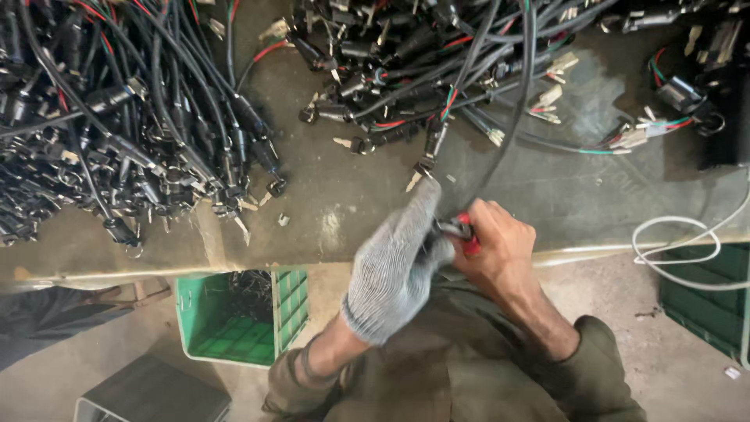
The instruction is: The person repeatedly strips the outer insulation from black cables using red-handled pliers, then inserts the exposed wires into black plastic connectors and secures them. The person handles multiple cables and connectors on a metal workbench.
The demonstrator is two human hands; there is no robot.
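My left hand (394, 270), in a grey knit glove, is closed around a black cable end at the near edge of the workbench (344, 211). My right hand (500, 242) is bare and grips a red-handled tool (467, 233) pressed against the same cable end. The black cable (512, 117) runs up from my hands to a heap of black cable assemblies (422, 70) with keys and red and green wires at the back. What the tool's tip touches is hidden between my hands.
A large pile of similar black cables (117, 117) covers the bench's left side. A green plastic crate (238, 316) sits on the floor below the edge, another green crate (707, 301) at the right. A white cord (680, 242) loops over the bench's right edge.
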